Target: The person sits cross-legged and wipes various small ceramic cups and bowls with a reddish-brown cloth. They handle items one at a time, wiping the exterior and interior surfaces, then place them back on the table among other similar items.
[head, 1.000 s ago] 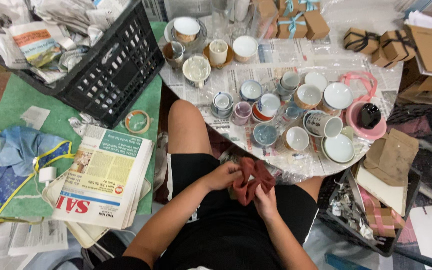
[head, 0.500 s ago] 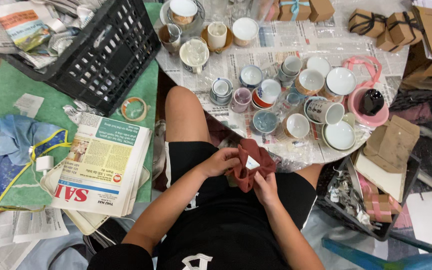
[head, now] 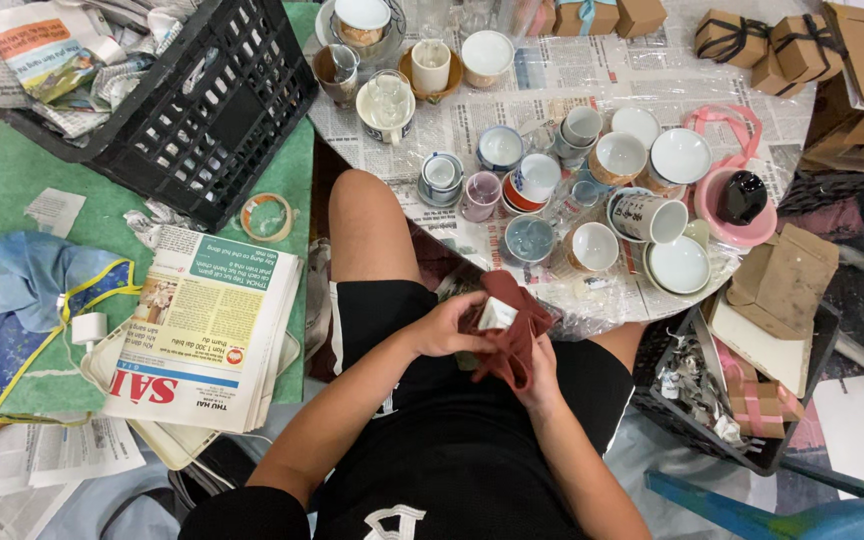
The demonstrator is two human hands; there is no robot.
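Note:
Over my lap, both hands work a rust-red cloth (head: 514,335) around a small white cup (head: 497,314). My left hand (head: 447,325) grips the cup and cloth from the left, fingers curled. My right hand (head: 542,372) cradles the cloth from below and the right; most of that hand is hidden under the fabric. Just beyond my hands is the near edge of a round table (head: 752,205) covered in newspaper and clear plastic, crowded with several cups and bowls (head: 620,155).
A black plastic crate (head: 207,110) of crumpled paper stands at the upper left. A stack of newspapers (head: 207,335) lies on a green mat left of my knee, a tape roll (head: 266,216) beside it. Brown gift boxes (head: 772,45) sit far right; a black tray (head: 722,395) of scraps lies at my right.
The view has shifted slightly. My hands have turned the cloth, and the white cup now shows in its folds near my left fingers.

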